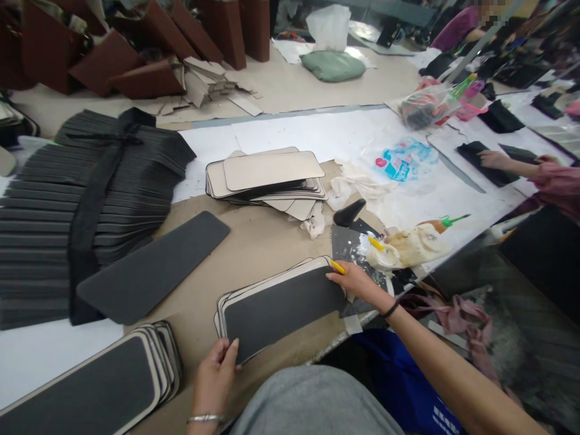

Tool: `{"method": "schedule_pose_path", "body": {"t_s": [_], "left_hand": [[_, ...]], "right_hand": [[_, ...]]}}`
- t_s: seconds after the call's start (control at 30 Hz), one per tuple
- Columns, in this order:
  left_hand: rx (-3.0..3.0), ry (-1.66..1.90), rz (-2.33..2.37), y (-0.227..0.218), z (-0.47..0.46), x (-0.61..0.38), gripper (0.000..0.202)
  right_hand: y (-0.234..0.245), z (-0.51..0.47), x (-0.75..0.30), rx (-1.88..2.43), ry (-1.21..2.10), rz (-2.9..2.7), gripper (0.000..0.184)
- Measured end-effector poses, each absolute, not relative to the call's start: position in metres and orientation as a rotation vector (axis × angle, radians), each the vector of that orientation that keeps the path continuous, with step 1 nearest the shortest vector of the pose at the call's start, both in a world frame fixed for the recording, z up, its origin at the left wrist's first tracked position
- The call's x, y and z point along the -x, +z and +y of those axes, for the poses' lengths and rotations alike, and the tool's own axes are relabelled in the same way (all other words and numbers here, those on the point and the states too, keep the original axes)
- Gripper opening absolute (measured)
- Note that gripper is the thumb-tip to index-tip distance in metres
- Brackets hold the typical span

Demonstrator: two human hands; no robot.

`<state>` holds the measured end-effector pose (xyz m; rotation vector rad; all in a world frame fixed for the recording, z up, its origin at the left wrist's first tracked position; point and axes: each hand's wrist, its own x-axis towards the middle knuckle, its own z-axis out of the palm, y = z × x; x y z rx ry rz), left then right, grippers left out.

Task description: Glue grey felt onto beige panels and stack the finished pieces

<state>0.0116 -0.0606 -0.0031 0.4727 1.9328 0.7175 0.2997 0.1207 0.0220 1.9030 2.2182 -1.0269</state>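
Note:
A dark grey rounded-corner panel point(281, 314) lies on a stack of cream boards point(267, 279) near the table's front edge. With thumb and fingers, my left hand point(216, 371) pinches the panel's near left corner. My right hand point(356, 281) is closed around a short yellow stick point(338, 267), its fingertips at the panel's far right corner. Whether that stick has a blade is hidden. Just beyond my right hand is a glue-smeared dark plate point(347, 241). Beside it a second yellow stick point(376, 243) rests against a cream-coloured, glue-covered container point(410, 246).
A loose grey panel point(154, 266) lies left, beside a tied bundle of dark strips point(40, 211). More bordered panels point(86, 386) are stacked front left. Cream boards point(274, 172) are piled ahead. A green-tipped bottle point(441, 225) lies right. A co-worker's hand point(496, 160) touches black pieces.

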Motion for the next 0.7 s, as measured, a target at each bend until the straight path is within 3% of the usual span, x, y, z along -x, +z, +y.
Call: {"method": "schedule_pose_path", "body": {"t_s": [0.27,0.7], "left_hand": [[-0.824,0.506,2.060,-0.012,-0.062,-0.007,0.052],[-0.709,0.561,2.031,-0.014,-0.059,-0.009,0.043]], "right_hand": [[0.018,0.128,-0.288,-1.956,-0.628,2.057,0.025],[-0.002,0.129,-0.296,-1.920,-0.732,2.152,0.027]]}}
